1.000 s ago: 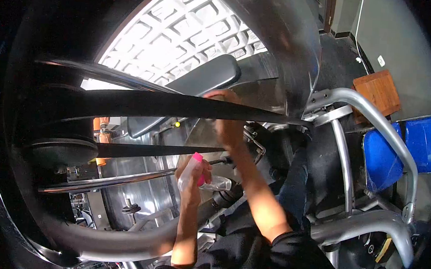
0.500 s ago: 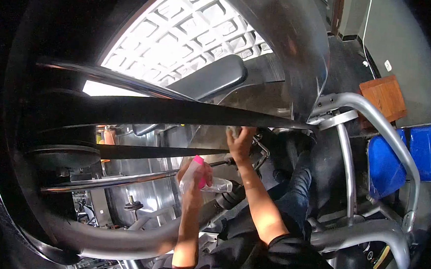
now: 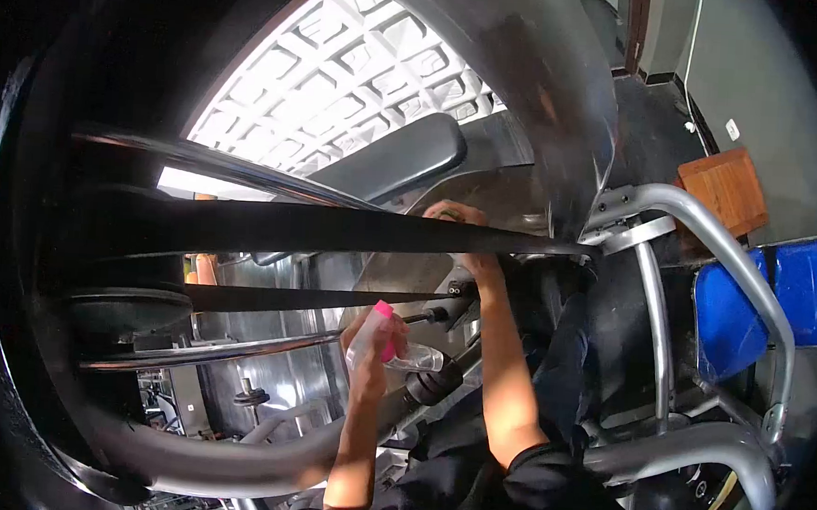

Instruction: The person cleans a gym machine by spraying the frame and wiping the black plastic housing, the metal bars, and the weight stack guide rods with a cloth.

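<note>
My left hand is wrapped round a clear spray bottle with a pink spray head, held low in front of me beside a chrome rod. My right hand reaches behind a long black belt, which hides its middle. Its curled fingers show above the belt, closed on a small greyish cloth that is mostly hidden. They are right at a smooth, curved grey-brown panel of the gym machine.
A second black belt and a chrome rod cross below. A black padded bench stands beyond. Silver tube frames, blue chairs and a wooden stool are at the right.
My right hand has moved up and away from me, from below the belt to behind it, its fingers now above the belt's edge. My left hand keeps the bottle, slightly lower.
</note>
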